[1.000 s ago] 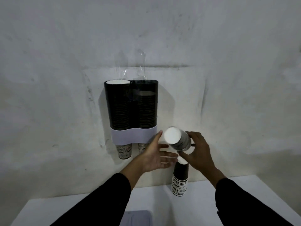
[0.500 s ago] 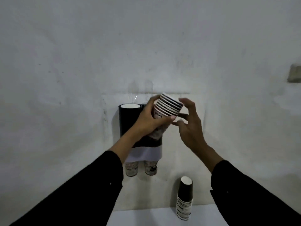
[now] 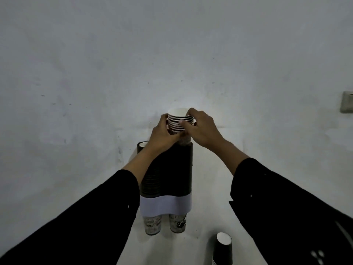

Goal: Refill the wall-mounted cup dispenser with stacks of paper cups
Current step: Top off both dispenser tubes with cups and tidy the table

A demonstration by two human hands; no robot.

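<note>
A black two-tube cup dispenser [image 3: 183, 175] with a white lower band hangs on the wall. A stack of paper cups [image 3: 179, 119] stands upright, mouth up, with its lower end inside the top of the right tube. My left hand [image 3: 162, 133] grips the stack from the left. My right hand [image 3: 200, 129] holds its rims from the right. The left tube shows a white cup rim [image 3: 143, 144] at its top. One cup pokes out under each tube [image 3: 152, 225].
A second stack of dark cups [image 3: 222, 249] stands at the bottom right, near the wall. A grey switch plate [image 3: 346, 102] sits on the wall at the far right. The plain white wall fills everything else.
The stack was tilted in front of the dispenser; now it is upright with its base in the right tube. Both hands rose and closed on it. The view tilted upward.
</note>
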